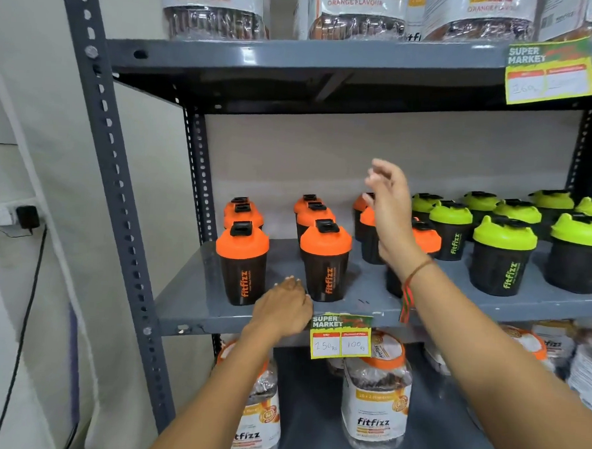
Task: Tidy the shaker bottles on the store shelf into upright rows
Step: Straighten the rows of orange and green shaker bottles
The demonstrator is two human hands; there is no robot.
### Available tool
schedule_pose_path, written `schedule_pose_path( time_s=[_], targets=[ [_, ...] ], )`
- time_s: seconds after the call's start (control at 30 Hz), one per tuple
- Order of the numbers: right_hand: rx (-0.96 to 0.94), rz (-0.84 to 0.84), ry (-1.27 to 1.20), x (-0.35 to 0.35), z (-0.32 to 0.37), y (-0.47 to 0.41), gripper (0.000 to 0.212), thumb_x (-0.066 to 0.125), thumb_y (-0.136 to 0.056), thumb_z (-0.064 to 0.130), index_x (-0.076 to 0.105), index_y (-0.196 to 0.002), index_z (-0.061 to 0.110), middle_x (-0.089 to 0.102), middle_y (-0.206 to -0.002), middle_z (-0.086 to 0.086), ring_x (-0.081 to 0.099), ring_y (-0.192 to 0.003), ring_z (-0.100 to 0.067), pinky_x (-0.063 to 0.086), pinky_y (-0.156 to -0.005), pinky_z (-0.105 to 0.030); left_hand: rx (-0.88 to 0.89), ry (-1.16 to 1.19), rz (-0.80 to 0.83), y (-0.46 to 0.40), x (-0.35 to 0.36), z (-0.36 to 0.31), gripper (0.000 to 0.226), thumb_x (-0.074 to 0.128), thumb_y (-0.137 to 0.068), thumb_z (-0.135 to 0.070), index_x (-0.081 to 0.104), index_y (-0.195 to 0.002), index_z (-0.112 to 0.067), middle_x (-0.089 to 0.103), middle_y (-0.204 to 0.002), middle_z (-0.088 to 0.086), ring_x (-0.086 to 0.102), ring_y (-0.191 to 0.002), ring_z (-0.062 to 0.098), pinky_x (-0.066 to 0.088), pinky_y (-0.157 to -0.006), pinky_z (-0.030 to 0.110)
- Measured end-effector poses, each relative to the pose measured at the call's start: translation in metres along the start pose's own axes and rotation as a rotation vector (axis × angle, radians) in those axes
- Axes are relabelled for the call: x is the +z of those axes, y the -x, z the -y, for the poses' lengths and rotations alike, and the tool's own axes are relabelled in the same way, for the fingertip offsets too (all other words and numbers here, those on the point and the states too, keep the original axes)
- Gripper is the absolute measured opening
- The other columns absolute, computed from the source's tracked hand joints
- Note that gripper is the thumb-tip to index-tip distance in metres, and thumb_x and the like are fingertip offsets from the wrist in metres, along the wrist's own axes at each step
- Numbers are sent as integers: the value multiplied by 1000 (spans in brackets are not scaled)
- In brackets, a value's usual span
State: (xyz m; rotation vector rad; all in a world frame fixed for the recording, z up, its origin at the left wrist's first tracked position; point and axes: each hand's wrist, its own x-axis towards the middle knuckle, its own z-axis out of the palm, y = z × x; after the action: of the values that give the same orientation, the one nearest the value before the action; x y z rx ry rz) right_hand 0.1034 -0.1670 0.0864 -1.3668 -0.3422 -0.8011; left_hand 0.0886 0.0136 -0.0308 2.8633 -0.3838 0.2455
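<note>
Orange-lidded shaker bottles stand upright on the grey middle shelf [187, 316] in three files running front to back. The leftmost file is fronted by the first orange shaker [242, 262], with two more lids showing behind it. Next comes the second orange shaker [324, 260], likewise heading its own file. The left hand [283, 307] rests low on the shelf between these two front bottles, knuckles up, fingers loosely curled and holding nothing, its fingertips just beside the base of the second one. Below it a yellow price tag [341, 337] hangs from the shelf edge. Further right, the right hand [388, 205] is raised in front of the third orange file [427, 239], fingers spread and relaxed, gripping nothing; it hides much of that file, so I cannot tell how straight it stands. To the far right the green-lidded shakers [504, 254] stand upright but staggered, less even than the orange ones.

The orange files look largely sorted, so the step in hand seems to be a final spacing check. The next move probably calls for nudging the third orange file into line, then squaring the green group
</note>
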Motion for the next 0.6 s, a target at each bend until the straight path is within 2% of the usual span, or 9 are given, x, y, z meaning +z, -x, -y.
schedule_pose_path(
  time_s=[0.1, 0.2, 0.27, 0.3, 0.37, 0.43, 0.53, 0.6],
  targets=[
    [3, 146, 337, 11, 3, -50, 30, 58, -95, 8, 60, -124, 15, 58, -133, -6, 55, -118, -15, 43, -102, -32, 11, -24, -46, 1, 4, 0, 54, 24, -99, -32, 37, -142, -3, 36, -153, 15, 35, -140, 28, 29, -115, 39],
    [87, 540, 794, 26, -17, -77, 53, 70, -90, 14, 51, -139, 7, 49, -144, -12, 46, -135, -26, 36, -107, -30, 23, -34, -79, 1, 7, 1, 55, 23, -100, -32, 32, -147, -5, 30, -157, 12, 30, -143, 23, 23, -118, 34],
    [167, 755, 964, 38, -31, -82, 64, 73, -88, 23, 45, -144, 5, 48, -146, -14, 46, -134, -29, 37, -102, -27, 20, -47, -103, 0, 9, 2, 56, 23, -100, -33, 29, -149, -7, 28, -158, 10, 28, -144, 21, 20, -119, 32],
    [203, 807, 996, 44, -37, -84, 68, 73, -88, 27, 42, -145, 5, 49, -146, -15, 48, -131, -30, 39, -99, -27, 18, -57, -123, 1, 11, 2, 56, 23, -100, -33, 29, -149, -8, 29, -158, 9, 30, -144, 21, 21, -118, 32],
    [231, 849, 1027, 53, -48, -89, 79, 74, -86, 35, 36, -149, 8, 48, -147, -11, 48, -131, -29, 41, -105, -33, 13, -76, -155, 1, 13, 3, 55, 23, -99, -33, 30, -149, -10, 30, -157, 8, 32, -142, 21, 22, -117, 31],
    [247, 886, 1039, 58, -57, -93, 87, 76, -84, 34, 28, -153, 12, 43, -151, -8, 47, -132, -27, 43, -106, -40, 14, -86, -166, 1, 14, 3, 56, 23, -100, -34, 29, -150, -11, 29, -158, 8, 30, -144, 19, 20, -118, 30],
    [340, 897, 987, 59, -63, -96, 88, 76, -84, 29, 23, -154, 23, 44, -147, -4, 55, -116, -26, 55, -90, -42, 18, -79, -173, 2, 13, 2, 55, 23, -100, -34, 28, -151, -13, 27, -159, 5, 26, -145, 16, 16, -119, 28],
    [370, 880, 951, 58, -66, -97, 86, 77, -83, 27, 26, -152, 26, 47, -141, -5, 59, -115, -29, 58, -87, -45, 20, -77, -187, 3, 12, 1, 55, 23, -99, -33, 28, -151, -14, 28, -159, 4, 26, -145, 15, 15, -119, 27]
  ],
)
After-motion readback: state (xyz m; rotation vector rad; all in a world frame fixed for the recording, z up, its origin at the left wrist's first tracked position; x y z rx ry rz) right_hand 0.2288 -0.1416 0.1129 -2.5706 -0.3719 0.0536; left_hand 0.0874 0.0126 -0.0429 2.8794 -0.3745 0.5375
